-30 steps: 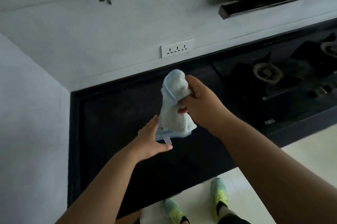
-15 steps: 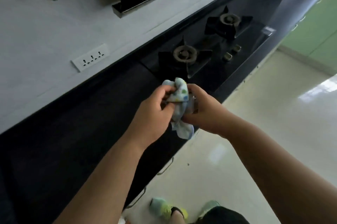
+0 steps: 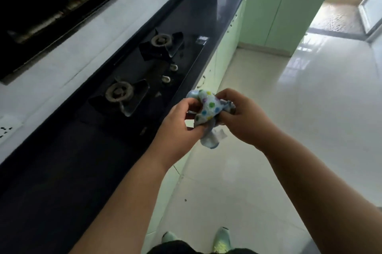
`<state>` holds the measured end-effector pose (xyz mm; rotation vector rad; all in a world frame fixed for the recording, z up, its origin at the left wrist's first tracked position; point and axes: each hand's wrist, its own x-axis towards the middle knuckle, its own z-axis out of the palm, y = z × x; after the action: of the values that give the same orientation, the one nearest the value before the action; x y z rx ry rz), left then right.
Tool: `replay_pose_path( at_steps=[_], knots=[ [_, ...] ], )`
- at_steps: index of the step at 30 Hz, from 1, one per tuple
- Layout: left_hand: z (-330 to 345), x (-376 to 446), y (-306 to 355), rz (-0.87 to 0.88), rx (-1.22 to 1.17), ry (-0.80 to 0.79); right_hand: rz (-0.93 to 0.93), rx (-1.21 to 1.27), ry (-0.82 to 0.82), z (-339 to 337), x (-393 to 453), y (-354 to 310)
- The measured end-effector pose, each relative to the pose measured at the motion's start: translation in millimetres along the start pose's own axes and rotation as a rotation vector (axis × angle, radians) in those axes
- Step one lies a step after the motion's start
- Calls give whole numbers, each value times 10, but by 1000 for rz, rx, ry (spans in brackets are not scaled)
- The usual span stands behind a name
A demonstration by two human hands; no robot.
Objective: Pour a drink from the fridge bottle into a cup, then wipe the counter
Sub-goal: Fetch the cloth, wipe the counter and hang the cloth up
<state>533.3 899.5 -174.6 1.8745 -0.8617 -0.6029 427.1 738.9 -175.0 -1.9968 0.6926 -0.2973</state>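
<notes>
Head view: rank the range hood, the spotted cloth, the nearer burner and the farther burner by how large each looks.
1. range hood
2. spotted cloth, but it is nearest the camera, so this is unsure
3. nearer burner
4. farther burner, probably a twin that only looks smaller because it is farther away

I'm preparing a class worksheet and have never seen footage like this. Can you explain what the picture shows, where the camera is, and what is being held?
There is no machine here: a person wears a wide-angle camera on the head, looking down at their own arms. The left hand and right hand both grip a small spotted cloth, bunched up between the fingers, in the air beside the counter's edge. To the left runs a dark counter with a two-burner gas hob set in it. Green cabinets stand further off, and the person's shoes show on the pale floor.
</notes>
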Motion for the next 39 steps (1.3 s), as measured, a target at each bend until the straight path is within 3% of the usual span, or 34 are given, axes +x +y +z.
replay_pose_path(
  at_steps=[8,17,23,32,39],
  knots=[
    [877,807,161,-36,23,-238,152,78,189,-904,44,580],
    [1410,2481,503,158,79,-331,270,21,354,-1762,911,1037],
    [1716,3739,916,261,237,-503,335,-68,451,-2292,1608,1280],
    [2606,5021,1411,353,331,-574,364,-19,589,-3263,2526,1856],
    [3358,6202,1763,327,308,-485,284,-13,527,-4381,3665,2445]
  ],
)
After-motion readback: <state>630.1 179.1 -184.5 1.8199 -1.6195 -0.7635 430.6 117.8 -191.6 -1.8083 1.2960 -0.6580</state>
